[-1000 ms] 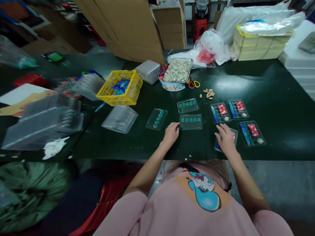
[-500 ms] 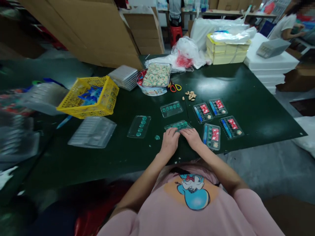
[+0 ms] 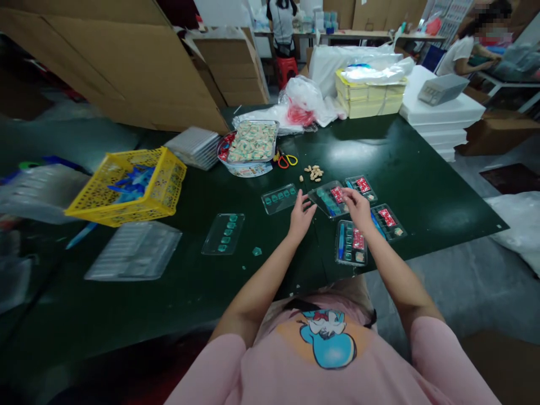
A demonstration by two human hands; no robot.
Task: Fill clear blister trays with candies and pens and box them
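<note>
Both hands hold a clear tray (image 3: 327, 201) of green pieces tilted over a filled pack: the left hand (image 3: 301, 214) at its near-left edge, the right hand (image 3: 358, 205) at its right edge. Another filled pack (image 3: 351, 243) lies just beside them on the green tabletop (image 3: 422, 185). A yellow basket (image 3: 126, 185) sits well apart, left.

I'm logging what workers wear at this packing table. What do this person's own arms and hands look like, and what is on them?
Both forearms are bare, with no gloves, watch or rings that I can make out on the left hand or the right hand. Short pink sleeves cover the upper arms, part of a pink T-shirt with a blue cartoon print on an orange patch at the chest.
</note>
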